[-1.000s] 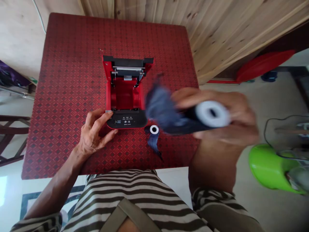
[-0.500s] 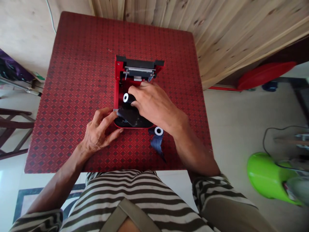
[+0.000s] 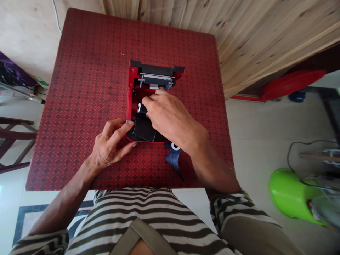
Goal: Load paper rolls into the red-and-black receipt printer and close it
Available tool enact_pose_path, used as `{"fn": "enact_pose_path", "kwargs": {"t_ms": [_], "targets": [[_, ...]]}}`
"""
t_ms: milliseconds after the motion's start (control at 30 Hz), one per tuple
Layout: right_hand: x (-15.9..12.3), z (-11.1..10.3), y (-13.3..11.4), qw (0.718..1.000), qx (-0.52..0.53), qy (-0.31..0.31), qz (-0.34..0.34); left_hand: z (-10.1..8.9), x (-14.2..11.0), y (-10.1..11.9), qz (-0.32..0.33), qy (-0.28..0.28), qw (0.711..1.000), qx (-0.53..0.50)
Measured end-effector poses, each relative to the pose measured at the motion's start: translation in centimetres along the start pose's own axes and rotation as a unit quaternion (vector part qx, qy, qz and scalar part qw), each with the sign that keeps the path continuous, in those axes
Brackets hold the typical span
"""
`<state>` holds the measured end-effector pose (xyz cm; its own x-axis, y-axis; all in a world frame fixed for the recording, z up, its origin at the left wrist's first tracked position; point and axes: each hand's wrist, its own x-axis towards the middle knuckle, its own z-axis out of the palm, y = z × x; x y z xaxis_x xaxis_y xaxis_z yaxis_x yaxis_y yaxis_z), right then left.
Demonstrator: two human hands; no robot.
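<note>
A small red and black printer (image 3: 129, 106) sits on the table with its lid raised at the back. Inside it, my right hand (image 3: 172, 118) has its fingers closed around a dark ribbon roll (image 3: 142, 108) with a white core; the hand covers the roll's right part. A strip of black film (image 3: 145, 130) lies over the printer's front. My left hand (image 3: 109, 141) is open, fingers apart, with fingertips at the printer's front left corner. Under my right wrist lies a second white core with loose dark blue ribbon (image 3: 174, 158), partly hidden.
A red patterned cloth (image 3: 87, 88) covers the table. Wooden boards (image 3: 180, 16) form the wall behind. On the right, a green bin (image 3: 288, 193) stands on the floor beside a black cable. A wooden chair (image 3: 16, 134) is at the left.
The roll in my right hand has turned slightly and shifted within the printer. The black film now lies flatter over the front. My right wrist covers more of the second core.
</note>
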<state>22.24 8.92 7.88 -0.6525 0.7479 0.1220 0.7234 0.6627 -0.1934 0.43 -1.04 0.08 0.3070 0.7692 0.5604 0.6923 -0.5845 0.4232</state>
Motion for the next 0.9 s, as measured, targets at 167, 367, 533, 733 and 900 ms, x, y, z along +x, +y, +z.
{"fn": "enact_pose_path", "kwargs": {"t_ms": [167,367,533,733,900], "targets": [[1.1,1.5,1.1,1.0,-0.01,-0.017,0.015,0.0,0.0,-0.1,-0.005,-0.004,1.0,0.002],[1.5,2.4,2.5,1.0,-0.016,-0.025,-0.007,0.1,-0.1,-0.1,-0.008,-0.002,1.0,0.002],[1.6,2.0,2.5,0.999,0.001,-0.043,-0.008,0.0,0.1,0.0,-0.001,-0.003,1.0,0.003],[-2.2,-2.6,0.9,0.989,0.142,0.009,-0.033,0.0,0.0,0.0,-0.008,-0.005,1.0,0.0],[-6.4,-3.1,-0.7,0.989,0.13,0.049,-0.052,-1.6,0.9,0.1,-0.043,0.009,0.996,-0.073]]}}
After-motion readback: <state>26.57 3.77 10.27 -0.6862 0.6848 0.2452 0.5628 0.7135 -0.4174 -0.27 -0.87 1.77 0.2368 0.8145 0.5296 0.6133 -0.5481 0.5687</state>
